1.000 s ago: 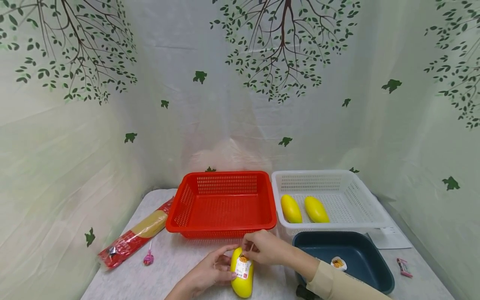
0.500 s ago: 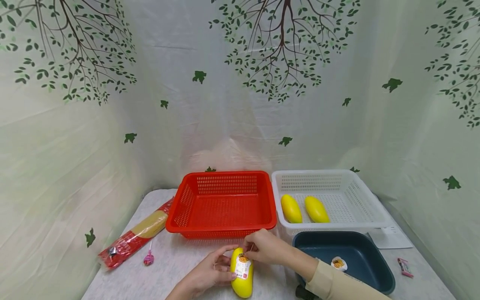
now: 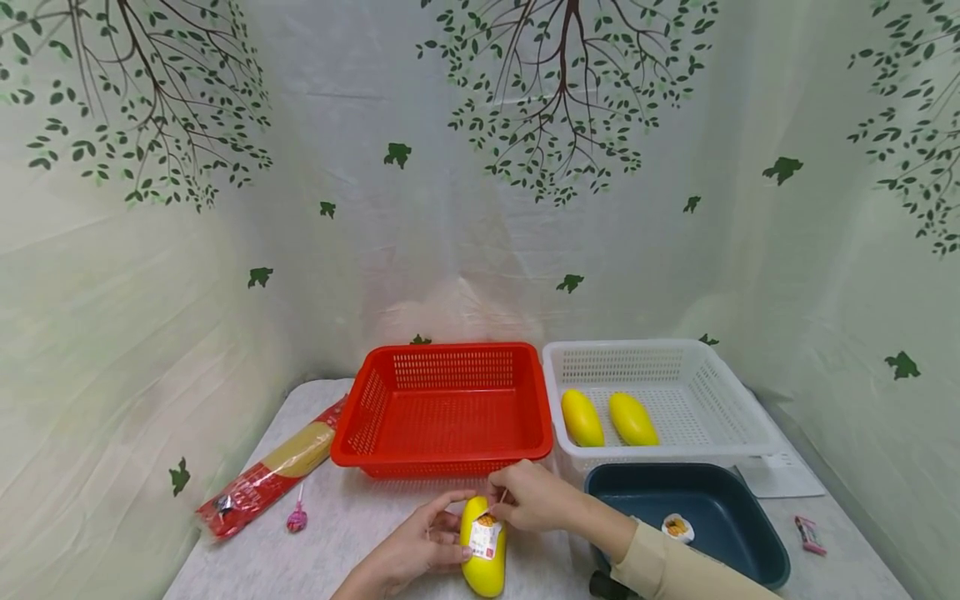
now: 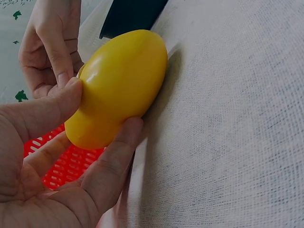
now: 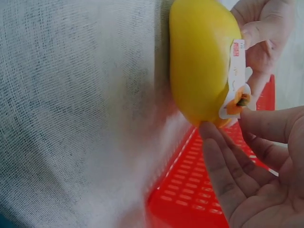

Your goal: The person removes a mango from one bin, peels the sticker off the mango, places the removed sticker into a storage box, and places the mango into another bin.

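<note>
A smooth yellow mango [image 3: 483,577] lies on the cloth-covered table, its long side pointing away from me. My left hand [image 3: 416,537] grips it from the left, with thumb and fingers on either side of its skin [image 4: 121,80]. On the mango is a white sticker [image 3: 483,542] with an orange picture and red print. My right hand [image 3: 536,498] pinches the sticker's far edge between thumb and fingers. In the right wrist view, the sticker [image 5: 236,80] stands partly off the skin at the picture end, while other right fingertips touch the mango's end.
Behind the hands stand a red basket [image 3: 442,467] and a white basket [image 3: 675,452] with two more mangoes [image 3: 633,419]. A dark blue pan [image 3: 772,550] at right holds a round picture sticker [image 3: 678,527]. Noodle packet [image 3: 273,467], lollipop [image 3: 297,518] and wrapped candy [image 3: 809,535] lie around.
The sticker's far edge has lifted a little more from the mango under my right fingers. My left hand has kept its grip, and the other things have stayed put.
</note>
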Demonstrator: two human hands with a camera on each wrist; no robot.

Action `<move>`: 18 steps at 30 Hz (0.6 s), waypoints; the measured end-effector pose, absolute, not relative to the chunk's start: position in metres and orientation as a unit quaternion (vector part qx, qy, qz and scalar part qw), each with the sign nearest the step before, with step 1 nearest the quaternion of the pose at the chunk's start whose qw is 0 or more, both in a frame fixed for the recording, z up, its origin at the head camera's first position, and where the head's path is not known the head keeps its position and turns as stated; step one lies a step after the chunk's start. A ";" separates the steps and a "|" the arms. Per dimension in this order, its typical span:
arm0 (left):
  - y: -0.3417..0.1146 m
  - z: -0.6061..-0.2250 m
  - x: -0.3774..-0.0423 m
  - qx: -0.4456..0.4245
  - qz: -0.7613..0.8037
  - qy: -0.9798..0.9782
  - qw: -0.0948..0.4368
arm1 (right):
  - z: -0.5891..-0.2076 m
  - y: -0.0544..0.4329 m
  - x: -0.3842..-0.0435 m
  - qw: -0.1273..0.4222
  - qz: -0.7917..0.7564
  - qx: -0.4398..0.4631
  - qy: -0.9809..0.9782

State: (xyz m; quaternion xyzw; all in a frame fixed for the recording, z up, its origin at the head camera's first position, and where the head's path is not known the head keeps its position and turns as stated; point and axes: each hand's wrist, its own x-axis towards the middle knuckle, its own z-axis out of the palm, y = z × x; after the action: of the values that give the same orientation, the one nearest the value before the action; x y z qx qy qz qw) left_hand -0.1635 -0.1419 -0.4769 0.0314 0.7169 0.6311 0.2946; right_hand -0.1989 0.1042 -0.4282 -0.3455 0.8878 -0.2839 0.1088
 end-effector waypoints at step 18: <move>-0.143 -0.478 -0.165 0.027 0.631 0.715 0.301 | -0.431 0.114 -0.205 0.187 -0.366 -0.319 0.854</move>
State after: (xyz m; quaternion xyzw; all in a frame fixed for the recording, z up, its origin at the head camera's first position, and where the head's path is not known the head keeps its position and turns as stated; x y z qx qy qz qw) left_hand -0.1650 -0.1427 -0.4775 0.0269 0.7149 0.6307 0.3008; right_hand -0.2046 0.1143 -0.4306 -0.3187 0.8540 -0.3663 0.1869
